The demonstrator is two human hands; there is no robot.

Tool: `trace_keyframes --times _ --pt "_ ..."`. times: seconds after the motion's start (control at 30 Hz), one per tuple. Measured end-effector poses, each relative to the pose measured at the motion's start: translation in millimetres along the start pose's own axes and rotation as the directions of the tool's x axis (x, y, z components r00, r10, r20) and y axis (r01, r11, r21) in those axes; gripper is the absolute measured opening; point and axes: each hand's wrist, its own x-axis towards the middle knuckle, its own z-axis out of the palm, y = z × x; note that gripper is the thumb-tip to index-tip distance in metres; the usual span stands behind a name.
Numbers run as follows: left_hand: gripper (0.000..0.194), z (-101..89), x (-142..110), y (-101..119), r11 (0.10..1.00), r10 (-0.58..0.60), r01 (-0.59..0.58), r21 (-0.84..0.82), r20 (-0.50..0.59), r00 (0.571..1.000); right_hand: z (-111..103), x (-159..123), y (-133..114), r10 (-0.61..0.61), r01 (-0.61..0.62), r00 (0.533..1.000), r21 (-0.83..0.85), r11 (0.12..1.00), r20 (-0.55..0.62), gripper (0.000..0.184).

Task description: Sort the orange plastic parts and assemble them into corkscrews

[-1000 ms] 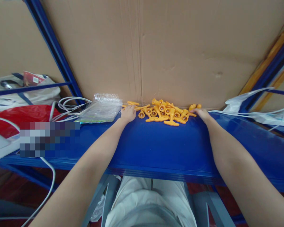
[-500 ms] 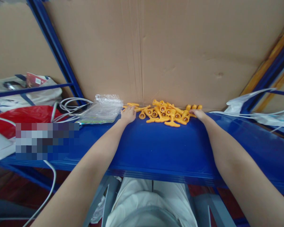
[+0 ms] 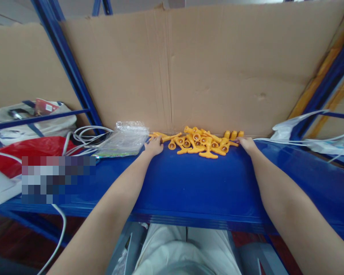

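Left hand (image 3: 154,146) and right hand (image 3: 245,144), grips unclear, reach yellow pieces (image 3: 208,154), well back from the shelf's front edge (image 3: 200,222).

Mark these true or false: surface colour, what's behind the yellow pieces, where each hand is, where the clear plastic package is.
1. The yellow pieces lie on a blue surface. True.
2. The left hand is on the red bag. False: it is at the left end of the yellow pieces.
3. Cardboard stands behind the yellow pieces. True.
4. The clear plastic package is right of the right hand. False: it is left of the left hand.
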Motion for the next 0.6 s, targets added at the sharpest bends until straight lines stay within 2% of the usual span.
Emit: trace_keyframes --times 0.07,0.2,0.37,0.47,0.6 --pt "0.054 0.0 0.8 -0.9 1.000 0.000 0.000 -0.003 0.014 1.000 -3.1 -6.1 -5.2 0.020 -0.020 1.000 -0.036 0.999 0.003 0.019" --pt "0.052 1.6 1.6 -2.3 1.000 -0.010 0.010 -0.026 -0.009 1.000 -8.7 -18.8 -17.7 -0.019 0.027 0.999 -0.177 0.984 0.044 0.023" --pt "0.053 -1.0 0.1 -2.7 0.998 -0.039 0.037 -0.044 -0.048 0.998 -12.8 -26.7 -23.2 -0.039 0.054 0.997 -0.268 0.962 0.061 0.026" --pt "0.046 -6.1 -2.0 -1.0 0.998 -0.056 0.055 -0.020 -0.109 0.992 -12.6 -29.2 -25.6 -0.065 0.084 0.995 -0.294 0.952 0.076 0.025" --pt "0.034 -10.3 -5.0 1.7 0.999 -0.002 0.008 0.047 -0.117 0.993 -11.9 -32.3 -29.7 -0.087 0.111 0.991 -0.264 0.958 0.104 0.017"
